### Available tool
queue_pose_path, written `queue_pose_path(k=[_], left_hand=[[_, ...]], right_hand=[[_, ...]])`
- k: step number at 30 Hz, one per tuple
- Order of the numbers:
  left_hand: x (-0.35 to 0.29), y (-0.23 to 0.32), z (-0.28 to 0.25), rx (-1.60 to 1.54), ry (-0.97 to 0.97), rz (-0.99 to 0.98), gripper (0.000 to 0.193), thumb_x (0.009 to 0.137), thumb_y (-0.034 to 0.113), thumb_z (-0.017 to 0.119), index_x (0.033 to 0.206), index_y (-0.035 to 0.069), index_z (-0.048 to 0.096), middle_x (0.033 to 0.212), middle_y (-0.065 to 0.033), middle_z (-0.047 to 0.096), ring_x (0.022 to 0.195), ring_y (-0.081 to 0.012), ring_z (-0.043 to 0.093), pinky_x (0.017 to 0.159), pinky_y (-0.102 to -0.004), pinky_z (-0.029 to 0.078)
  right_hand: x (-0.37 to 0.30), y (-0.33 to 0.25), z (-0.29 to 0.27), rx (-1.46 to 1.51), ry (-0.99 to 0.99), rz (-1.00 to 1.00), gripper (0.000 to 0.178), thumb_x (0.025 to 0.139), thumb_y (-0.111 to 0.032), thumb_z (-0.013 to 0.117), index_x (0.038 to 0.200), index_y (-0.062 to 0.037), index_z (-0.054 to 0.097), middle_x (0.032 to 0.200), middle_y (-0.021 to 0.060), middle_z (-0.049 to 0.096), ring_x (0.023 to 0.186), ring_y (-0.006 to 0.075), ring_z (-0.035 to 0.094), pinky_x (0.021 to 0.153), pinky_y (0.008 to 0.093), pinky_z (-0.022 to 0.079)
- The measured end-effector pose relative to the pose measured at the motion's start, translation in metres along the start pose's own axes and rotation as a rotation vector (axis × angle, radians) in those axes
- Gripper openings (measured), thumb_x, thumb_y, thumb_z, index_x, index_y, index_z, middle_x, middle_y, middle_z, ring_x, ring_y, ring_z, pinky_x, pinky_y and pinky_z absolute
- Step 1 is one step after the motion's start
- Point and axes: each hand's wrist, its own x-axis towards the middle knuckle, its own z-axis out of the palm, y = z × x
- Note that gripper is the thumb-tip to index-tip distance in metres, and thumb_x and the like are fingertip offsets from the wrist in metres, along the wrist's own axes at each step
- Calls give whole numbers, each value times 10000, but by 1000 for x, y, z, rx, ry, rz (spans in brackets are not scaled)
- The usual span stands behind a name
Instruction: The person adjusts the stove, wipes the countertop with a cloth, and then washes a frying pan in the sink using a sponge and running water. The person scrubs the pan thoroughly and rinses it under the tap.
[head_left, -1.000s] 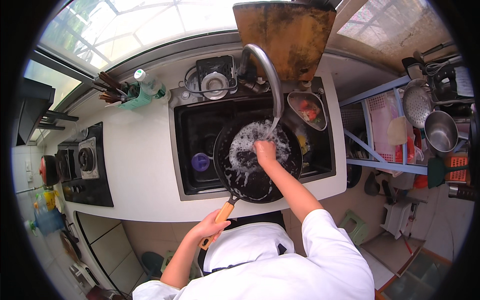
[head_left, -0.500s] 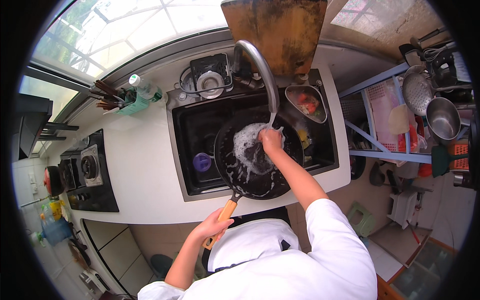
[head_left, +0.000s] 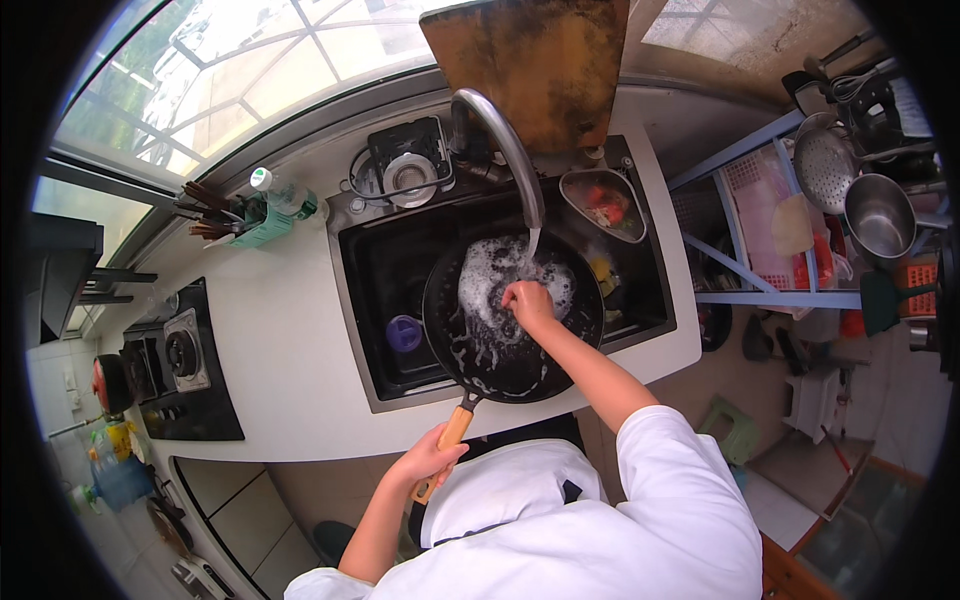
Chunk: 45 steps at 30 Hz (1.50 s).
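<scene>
A large black frying pan (head_left: 480, 355) full of white suds rests over the dark sink (head_left: 375, 270). My left hand (head_left: 430, 462) grips the pan's wooden handle (head_left: 453, 432) at the counter's near edge. My right hand (head_left: 528, 305) is closed inside the pan, pressed into the foam; whatever it holds is hidden by the suds. Water runs from the curved metal tap (head_left: 505, 145) into the pan just above that hand.
A wooden cutting board (head_left: 535, 60) leans behind the tap. A strainer basket with red scraps (head_left: 605, 205) hangs at the sink's right. A green utensil holder (head_left: 245, 222) and a gas hob (head_left: 175, 360) sit on the white counter (head_left: 280, 370). Metal bowls and colanders (head_left: 855, 190) fill a blue rack at right.
My right hand has shifted slightly down and left across the pan's foamy surface. The left hand stays on the handle and the water keeps running.
</scene>
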Motion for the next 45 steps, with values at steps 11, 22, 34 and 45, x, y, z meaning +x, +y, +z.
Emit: queue_pose_path(k=[11,22,34,45], left_hand=[[-5,11,4,-12,2,6,384,937,165,600,1240,40,401,554,-6,483,380,-107,460,375,-257,370],[-9,17,6,16,26,1,425,937,177,598,1277,21,396,560,-17,490,377,-121,472,371,-283,364],[-7,36,6,13,-5,10,344,923,158,603,1169,7,417,576,-23,496,386,-118,468,381,-285,401],[-9,27,3,-1,3,24,314,921,169,613,1117,17,421,584,-22,498,398,-122,483,377,-283,407]], right_hand=[[-57,5,-17,-108,-212,-77,62,718,-96,658,698,-131,705,753,113,694,755,320,682,709,411,545],[59,-68,13,147,441,-390,56,751,-49,653,763,-85,612,841,76,601,794,313,601,717,423,470],[-83,51,-60,-617,-353,-214,172,771,-109,630,925,-75,699,953,91,697,958,289,658,786,422,534],[44,-93,2,226,228,-281,279,696,33,639,917,-75,505,932,144,560,892,397,584,724,469,485]])
